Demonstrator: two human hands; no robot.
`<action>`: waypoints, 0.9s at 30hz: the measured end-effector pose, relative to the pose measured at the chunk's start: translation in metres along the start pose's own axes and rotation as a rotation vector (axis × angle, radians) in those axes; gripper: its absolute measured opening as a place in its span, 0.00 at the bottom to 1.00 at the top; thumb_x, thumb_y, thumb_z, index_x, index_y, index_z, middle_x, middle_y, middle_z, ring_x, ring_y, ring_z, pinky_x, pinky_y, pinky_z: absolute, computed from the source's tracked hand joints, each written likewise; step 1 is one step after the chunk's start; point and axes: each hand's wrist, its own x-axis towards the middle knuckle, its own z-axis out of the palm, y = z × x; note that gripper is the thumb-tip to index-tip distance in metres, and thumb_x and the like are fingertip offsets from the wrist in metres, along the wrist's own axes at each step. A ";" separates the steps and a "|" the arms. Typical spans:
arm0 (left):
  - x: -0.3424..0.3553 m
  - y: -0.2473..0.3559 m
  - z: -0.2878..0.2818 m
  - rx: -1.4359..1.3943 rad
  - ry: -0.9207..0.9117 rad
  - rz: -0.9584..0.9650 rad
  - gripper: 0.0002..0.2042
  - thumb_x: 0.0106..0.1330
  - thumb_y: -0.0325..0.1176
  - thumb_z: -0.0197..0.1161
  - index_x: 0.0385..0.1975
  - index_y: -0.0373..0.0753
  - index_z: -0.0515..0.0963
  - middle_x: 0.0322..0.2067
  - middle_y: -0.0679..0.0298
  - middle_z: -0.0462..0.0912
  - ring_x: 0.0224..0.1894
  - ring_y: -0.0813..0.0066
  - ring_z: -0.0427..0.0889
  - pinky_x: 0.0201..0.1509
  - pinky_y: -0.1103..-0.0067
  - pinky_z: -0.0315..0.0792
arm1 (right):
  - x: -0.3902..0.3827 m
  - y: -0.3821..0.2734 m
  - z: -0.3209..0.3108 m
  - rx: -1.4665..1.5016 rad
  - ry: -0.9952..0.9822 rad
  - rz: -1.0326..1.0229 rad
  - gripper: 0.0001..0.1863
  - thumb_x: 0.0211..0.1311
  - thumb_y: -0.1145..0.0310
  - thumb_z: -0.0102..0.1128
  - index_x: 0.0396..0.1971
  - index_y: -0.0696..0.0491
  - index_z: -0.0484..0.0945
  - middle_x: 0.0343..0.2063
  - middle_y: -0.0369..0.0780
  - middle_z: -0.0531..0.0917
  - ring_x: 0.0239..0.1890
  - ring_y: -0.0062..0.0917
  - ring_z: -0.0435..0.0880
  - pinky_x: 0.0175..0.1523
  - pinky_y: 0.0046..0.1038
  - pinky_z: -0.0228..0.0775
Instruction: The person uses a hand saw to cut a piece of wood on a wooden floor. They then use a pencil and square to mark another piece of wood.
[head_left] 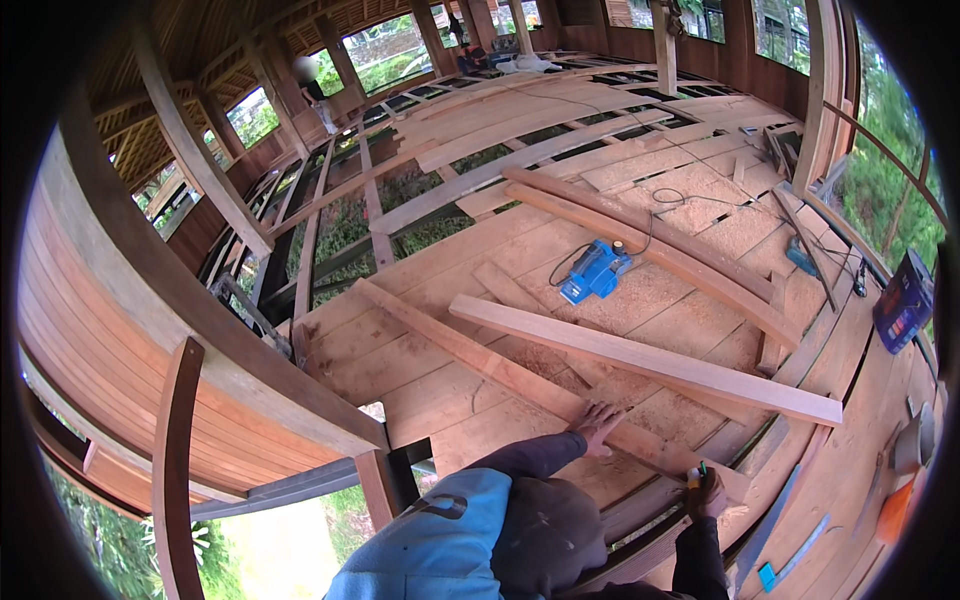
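Note:
My left hand (pixel 597 428) lies flat with spread fingers on a long narrow wooden board (pixel 470 357), which runs diagonally across the planks. Closer to me, at the board's near right end, my right hand (pixel 709 494) is closed around a small yellow tool (pixel 694 477) with a dark, greenish top; its exact kind is too small to make out. Beyond both hands lies a thicker pale timber (pixel 645 358), resting across other pieces. A blue electric planer (pixel 597 270) sits on the shavings-covered floor past that timber. My dark-covered knee (pixel 550 530) shows at the lower edge.
Two long beams (pixel 650 245) lie beyond the planer. Open gaps between joists (pixel 378 220) show at the far left. At right are a blue container (pixel 903 303), an orange object (pixel 896 512) and a blue-ended tool (pixel 795 553). Another person (pixel 318 95) stands far off at left.

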 end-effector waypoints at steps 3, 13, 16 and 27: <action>0.001 0.001 -0.002 -0.065 0.017 -0.003 0.54 0.58 0.57 0.72 0.80 0.41 0.49 0.78 0.50 0.54 0.80 0.46 0.48 0.83 0.52 0.39 | 0.002 0.004 -0.001 -0.002 -0.028 0.016 0.18 0.59 0.65 0.70 0.49 0.49 0.80 0.39 0.48 0.86 0.43 0.48 0.86 0.46 0.46 0.76; -0.001 -0.002 -0.005 -0.166 -0.019 -0.019 0.52 0.58 0.59 0.70 0.79 0.41 0.53 0.78 0.51 0.53 0.81 0.48 0.45 0.83 0.52 0.37 | -0.001 -0.006 -0.004 0.021 -0.033 0.012 0.17 0.59 0.66 0.69 0.48 0.50 0.80 0.39 0.48 0.86 0.43 0.48 0.86 0.47 0.46 0.76; -0.001 0.001 -0.007 -0.164 -0.023 -0.015 0.52 0.58 0.58 0.70 0.79 0.42 0.52 0.78 0.51 0.52 0.82 0.48 0.44 0.84 0.53 0.36 | -0.001 -0.006 -0.007 0.004 -0.044 0.004 0.17 0.59 0.66 0.69 0.48 0.50 0.80 0.40 0.47 0.86 0.44 0.48 0.85 0.48 0.45 0.76; -0.001 0.000 -0.009 -0.136 -0.023 -0.007 0.53 0.58 0.58 0.71 0.80 0.41 0.51 0.78 0.51 0.52 0.82 0.48 0.44 0.84 0.53 0.36 | 0.001 0.001 -0.001 -0.017 -0.037 0.011 0.17 0.61 0.66 0.68 0.50 0.49 0.81 0.41 0.46 0.86 0.45 0.46 0.86 0.48 0.44 0.77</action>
